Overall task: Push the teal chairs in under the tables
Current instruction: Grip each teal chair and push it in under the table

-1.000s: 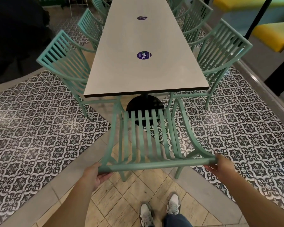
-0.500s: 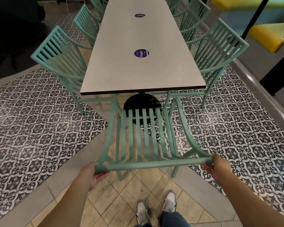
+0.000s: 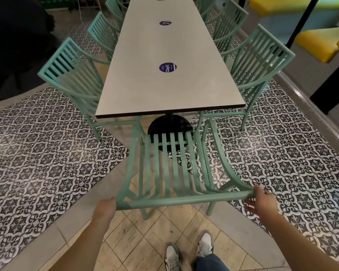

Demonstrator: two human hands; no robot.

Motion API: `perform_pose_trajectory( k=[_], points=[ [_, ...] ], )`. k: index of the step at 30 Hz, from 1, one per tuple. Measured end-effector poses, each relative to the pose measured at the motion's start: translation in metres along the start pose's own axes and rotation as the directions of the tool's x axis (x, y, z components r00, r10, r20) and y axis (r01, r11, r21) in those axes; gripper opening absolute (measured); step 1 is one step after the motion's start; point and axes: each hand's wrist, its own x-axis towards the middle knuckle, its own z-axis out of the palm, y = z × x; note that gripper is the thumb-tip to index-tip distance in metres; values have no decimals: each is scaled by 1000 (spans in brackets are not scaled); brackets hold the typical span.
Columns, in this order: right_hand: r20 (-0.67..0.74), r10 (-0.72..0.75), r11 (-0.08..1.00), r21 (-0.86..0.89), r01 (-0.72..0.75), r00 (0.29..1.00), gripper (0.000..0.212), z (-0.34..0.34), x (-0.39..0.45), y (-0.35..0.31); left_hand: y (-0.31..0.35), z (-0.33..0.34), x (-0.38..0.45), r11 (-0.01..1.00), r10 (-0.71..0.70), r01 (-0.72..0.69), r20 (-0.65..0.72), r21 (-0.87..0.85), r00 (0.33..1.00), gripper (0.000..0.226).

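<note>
— Fingers (image 3: pixel 251 204) of the right hand (image 3: pixel 263 201) curled loosely about the right end of the top rail, some splayed below it; left hand (image 3: pixel 105 208) pressed against the left end, its fingers hidden behind the rail, so grip impossible to judge.

— And the teal chair (image 3: pixel 176 173) itself?

— Stood at lower centre of the frame, back towards the camera, seat slats pointing at the short end of the long grey desk (image 3: pixel 170 90). Front edge of the seat just short of the desk's near edge, over the black round base (image 3: pixel 169 126). Not yet tucked under.

— Others nearby?

— Found along both long sides: one teal chair at left (image 3: pixel 70 75), one at right (image 3: pixel 260 63), more of them further up the frame. Round purple sticker (image 3: pixel 167 67) seen on the desktop at centre. Patterned black-and-white floor tiles (image 3: pixel 47 153) either side, plain beige tiles (image 3: pixel 137 239) underfoot, with two grey sneakers (image 3: pixel 188 251) at bottom centre.
</note>
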Motion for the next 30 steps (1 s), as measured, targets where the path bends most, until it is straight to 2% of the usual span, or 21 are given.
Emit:
perform_pose_trajectory(
  k=[1,3,5,7,10,11,12,15,18,20,24,28,30],
  points=[
    [-9,-21,997,-68,21,1000,33,-1,1,0,3,-1,1,983,87,-85,-7,162,996,38],
    [-15,-82,971,-227,77,996,37,-4,2,0,7,-3,4,883,235,-216,4,418,972,36],
    [2,-175,903,-399,162,985,38,-8,0,-2,15,3,6,709,372,-310,38,634,927,36],
    [59,-271,819,-511,262,961,42,-12,-3,-5,34,16,-5,546,501,-402,99,735,860,30],
    [123,-354,738,-573,357,927,74,-19,-4,-10,76,43,-35,393,616,-564,247,727,748,22],
    [140,-374,704,-600,379,917,77,-24,-3,-12,90,56,-48,327,646,-606,297,725,703,25],
    [148,-399,660,-638,396,905,72,-32,0,-17,106,71,-58,243,675,-639,346,730,652,28],
    [223,-449,503,-738,450,866,64,-47,5,-41,148,110,-95,81,696,-680,447,729,562,30],
    [248,-457,434,-776,458,854,70,-72,23,-67,195,162,-131,-50,738,-744,527,667,422,36],
    [261,-486,411,-774,482,834,72,-92,40,-89,228,198,-154,-117,743,-762,565,637,358,38],
    [287,-525,343,-790,508,801,79,-151,82,-143,290,278,-201,-214,735,-761,614,613,288,38],
    [311,-551,264,-815,515,775,76,-234,130,-186,348,358,-241,-232,723,-764,632,602,279,40],
    [301,-547,254,-830,497,782,75,-268,150,-205,376,391,-257,-195,729,-781,620,593,289,41]
  ],
)
